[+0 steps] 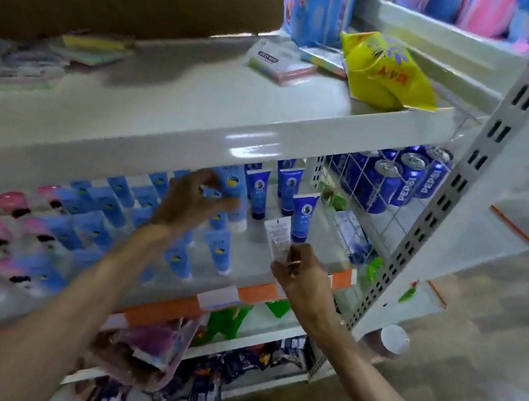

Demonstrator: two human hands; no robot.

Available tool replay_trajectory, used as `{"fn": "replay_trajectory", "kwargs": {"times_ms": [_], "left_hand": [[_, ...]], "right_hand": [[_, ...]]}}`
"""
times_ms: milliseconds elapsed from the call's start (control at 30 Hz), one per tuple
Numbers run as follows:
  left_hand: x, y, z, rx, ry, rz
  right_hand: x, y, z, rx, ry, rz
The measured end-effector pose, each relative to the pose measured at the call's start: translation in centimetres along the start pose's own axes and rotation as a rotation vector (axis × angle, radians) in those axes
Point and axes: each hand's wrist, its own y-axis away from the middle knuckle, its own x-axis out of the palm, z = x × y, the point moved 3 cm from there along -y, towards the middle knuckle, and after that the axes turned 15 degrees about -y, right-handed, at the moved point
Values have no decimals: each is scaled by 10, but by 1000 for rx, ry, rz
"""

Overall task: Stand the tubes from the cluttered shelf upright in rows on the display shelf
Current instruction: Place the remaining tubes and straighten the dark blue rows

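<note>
While rows of tubes (pixel 99 205) are stood on the shelf (pixel 251 250), one white tube (pixel 276 235), not yet placed, is pinched in the right hand (pixel 303 275) at its front; the left hand's (pixel 193 203) grip cannot be told.

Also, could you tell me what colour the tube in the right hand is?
The tube is white with faint print, clearest in the head view.

The one head-worn camera is looking forward and steeply down onto the display shelf (pixel 249 253) from just in front of it. It is sitting close, so both forearms are entering from the bottom edge. It is facing the shelf obliquely, with the front lip running up to the right. The upper shelf (pixel 203 93) is crossing above it, and the floor (pixel 435 383) is showing to its right.
</note>
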Motion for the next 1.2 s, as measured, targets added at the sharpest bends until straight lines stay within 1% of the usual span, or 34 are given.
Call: {"fn": "replay_trajectory", "kwargs": {"times_ms": [67,200,300,500,600,700,733,800,900,1033,1133,1200], "left_hand": [[-1,-19,2,19,-55,-10],[9,-50,7,-58,-48,51],[18,-66,13,-84,-64,54],[24,-86,21,-102,-142,42],[28,-104,26,-136,-149,67],[28,-116,24,-55,-223,55],[28,-118,25,-35,-214,37],[29,-120,25,17,-167,-17],[26,-122,26,87,-192,-112],[21,-125,28,92,-221,-65],[21,-130,32,65,-231,-97],[27,-127,27,80,-267,-87]], "right_hand": [[2,-5,-8,9,-60,4],[11,-13,-24,27,-110,39],[16,-25,-26,68,-140,87],[32,-47,-22,-66,-196,121],[44,-62,-29,-90,-242,148],[53,-74,-40,-92,-301,169],[55,-76,-46,-95,-312,165],[58,-78,-56,-96,-330,156],[63,-78,-69,-19,-394,173],[66,-77,-75,58,-423,174],[65,-78,-75,62,-446,172],[63,-76,-74,67,-445,172]]}}
